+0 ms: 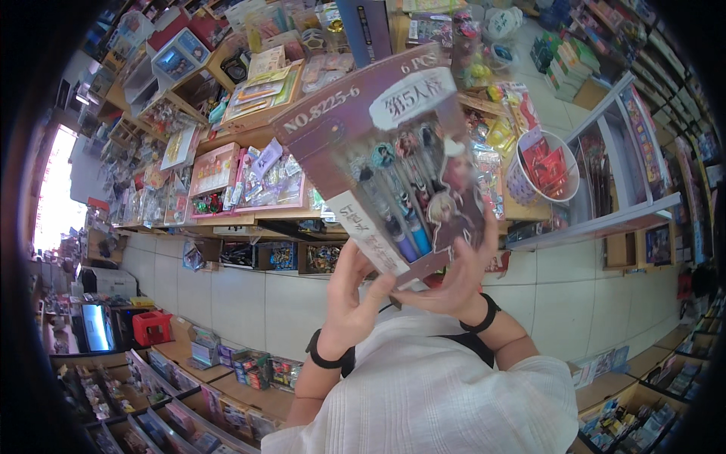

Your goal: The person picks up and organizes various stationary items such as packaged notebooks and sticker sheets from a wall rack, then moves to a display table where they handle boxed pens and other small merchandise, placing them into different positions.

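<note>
A large purple-brown blister card of character-topped pens (397,181) is held upright and slightly tilted in front of me, with cartoon figures along its right side and a white label strip down its lower left. My left hand (352,295) grips the card's lower left corner, thumb along the bottom edge. My right hand (461,276) has its fingers on the lower right edge and front of the same card. Both wrists wear black bands.
Behind the card is a crowded display table (272,217) with packets and pink boxes. A white bucket of red packets (541,163) stands right, beside a shelved rack (605,197). Tiled floor (219,287) lies below, a red crate (151,327) at left, and stocked shelves surround me.
</note>
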### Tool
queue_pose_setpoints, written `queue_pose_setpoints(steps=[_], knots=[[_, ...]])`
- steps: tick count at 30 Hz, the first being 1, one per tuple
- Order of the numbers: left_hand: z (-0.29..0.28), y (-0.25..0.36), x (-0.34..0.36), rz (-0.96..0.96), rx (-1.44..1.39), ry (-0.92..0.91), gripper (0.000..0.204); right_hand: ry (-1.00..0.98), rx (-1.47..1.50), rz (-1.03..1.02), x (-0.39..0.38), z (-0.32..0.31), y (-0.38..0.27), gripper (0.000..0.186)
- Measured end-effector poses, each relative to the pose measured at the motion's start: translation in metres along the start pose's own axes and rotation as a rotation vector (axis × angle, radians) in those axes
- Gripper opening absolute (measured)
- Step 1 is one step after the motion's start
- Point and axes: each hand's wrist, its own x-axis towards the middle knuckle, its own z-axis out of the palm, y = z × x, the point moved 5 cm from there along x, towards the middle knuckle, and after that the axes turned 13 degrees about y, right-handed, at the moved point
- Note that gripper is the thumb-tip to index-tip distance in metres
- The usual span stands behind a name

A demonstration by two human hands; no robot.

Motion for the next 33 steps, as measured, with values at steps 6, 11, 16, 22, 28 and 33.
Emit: queue_pose_setpoints(steps=[6,11,16,22,28,33], knots=[[0.002,0.018,0.01,0.311,0.148,-0.091,0.031,-0.014,0.856,0.911,-0.005,0.017,0.03,0.081],[-0.013,0.009,0.011,0.224,0.118,0.099,0.028,0.051,1.239,1.179,-0.014,0.029,0.028,0.087],[-0.015,0.008,0.012,0.25,0.154,0.086,0.027,0.121,1.384,1.253,-0.018,0.031,0.033,0.091],[-0.015,0.005,0.014,0.265,0.162,0.062,0.027,0.091,1.494,1.249,-0.019,0.03,0.035,0.094],[-0.017,-0.001,0.018,0.302,0.211,-0.028,0.032,0.077,1.299,1.197,-0.016,0.033,0.037,0.092],[-0.025,-0.014,0.015,0.053,-0.118,0.106,0.058,-0.154,-0.33,-0.106,-0.003,0.02,0.021,0.071]])
